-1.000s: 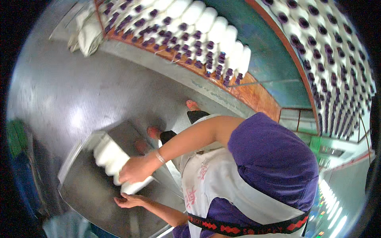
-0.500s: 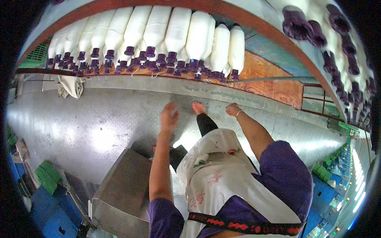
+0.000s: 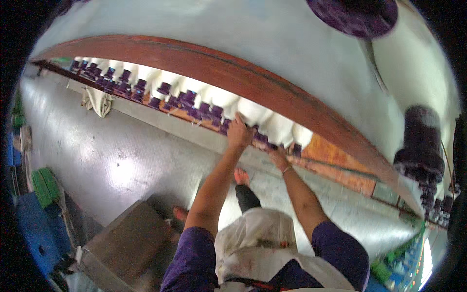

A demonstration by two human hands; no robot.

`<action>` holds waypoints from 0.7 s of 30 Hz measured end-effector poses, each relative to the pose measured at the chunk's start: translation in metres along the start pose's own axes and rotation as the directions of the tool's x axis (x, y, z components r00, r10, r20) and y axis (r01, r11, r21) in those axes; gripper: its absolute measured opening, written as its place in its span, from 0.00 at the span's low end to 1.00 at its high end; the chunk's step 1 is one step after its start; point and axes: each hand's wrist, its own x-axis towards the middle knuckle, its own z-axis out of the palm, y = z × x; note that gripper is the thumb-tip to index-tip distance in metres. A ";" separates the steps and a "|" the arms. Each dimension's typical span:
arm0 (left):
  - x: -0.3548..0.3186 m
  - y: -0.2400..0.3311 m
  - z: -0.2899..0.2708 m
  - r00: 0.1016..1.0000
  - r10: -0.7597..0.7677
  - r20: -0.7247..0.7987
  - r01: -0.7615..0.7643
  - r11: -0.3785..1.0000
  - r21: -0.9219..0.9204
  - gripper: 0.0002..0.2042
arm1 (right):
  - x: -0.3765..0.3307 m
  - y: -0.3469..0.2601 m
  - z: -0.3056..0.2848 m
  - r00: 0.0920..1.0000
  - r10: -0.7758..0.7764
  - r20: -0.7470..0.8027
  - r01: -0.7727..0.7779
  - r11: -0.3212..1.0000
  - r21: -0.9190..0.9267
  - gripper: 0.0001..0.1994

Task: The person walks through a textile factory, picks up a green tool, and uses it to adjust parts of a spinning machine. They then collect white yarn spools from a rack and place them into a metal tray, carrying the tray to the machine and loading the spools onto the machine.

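My left hand [image 3: 239,132] is curled over the white bobbin [image 3: 253,113] right above it on the rack [image 3: 194,61]; whether it grips, I cannot tell. My right hand [image 3: 278,156], just beside and lower, touches the purple bobbin ends [image 3: 260,138], fingers hidden. The bobbin row runs left to right. Below lie grey floor [image 3: 112,155] and a metal cart [image 3: 126,243].
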 end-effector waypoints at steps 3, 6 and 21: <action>0.023 0.001 0.012 0.916 -0.293 0.274 0.328 0.940 -0.092 0.50 | 0.020 -0.012 0.012 0.675 0.624 0.393 -0.666 0.286 0.689 0.24; 0.013 0.004 0.011 0.939 -0.211 0.272 0.231 0.972 -0.042 0.37 | 0.021 -0.025 -0.040 0.957 0.153 0.245 -0.280 0.693 0.664 0.21; -0.486 -0.038 -0.262 0.917 -0.374 0.137 0.213 0.171 -0.962 0.37 | -0.180 -0.347 -0.173 0.443 -0.171 0.880 -0.711 0.530 0.461 0.16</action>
